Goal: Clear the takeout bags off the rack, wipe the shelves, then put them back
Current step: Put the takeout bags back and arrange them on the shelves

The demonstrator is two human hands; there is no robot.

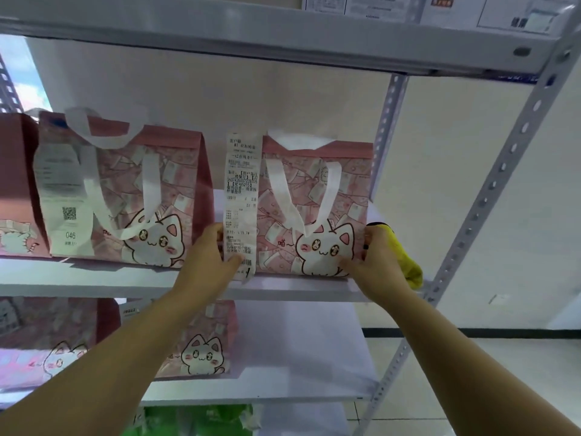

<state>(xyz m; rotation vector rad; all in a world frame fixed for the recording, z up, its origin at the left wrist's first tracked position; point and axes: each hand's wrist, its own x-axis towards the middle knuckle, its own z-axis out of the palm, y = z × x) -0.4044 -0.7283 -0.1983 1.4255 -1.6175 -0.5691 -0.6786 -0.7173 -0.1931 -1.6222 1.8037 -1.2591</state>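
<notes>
A pink cat-print takeout bag (314, 196) with white handles and a long receipt (240, 196) stands at the right end of the white middle shelf (298, 289). My left hand (209, 256) grips its lower left edge over the receipt. My right hand (374, 256) grips its lower right corner, with a yellow cloth (405, 259) tucked under the same fingers. To the left stands a second pink cat bag (125, 190) with a receipt, upright on the same shelf.
A third pink bag (15, 190) is cut off at the far left. The lower shelf (267, 394) holds further cat bags (195, 341); green bags (195, 420) sit below. Perforated grey uprights (490, 190) frame the right side. Another shelf (251, 36) runs overhead.
</notes>
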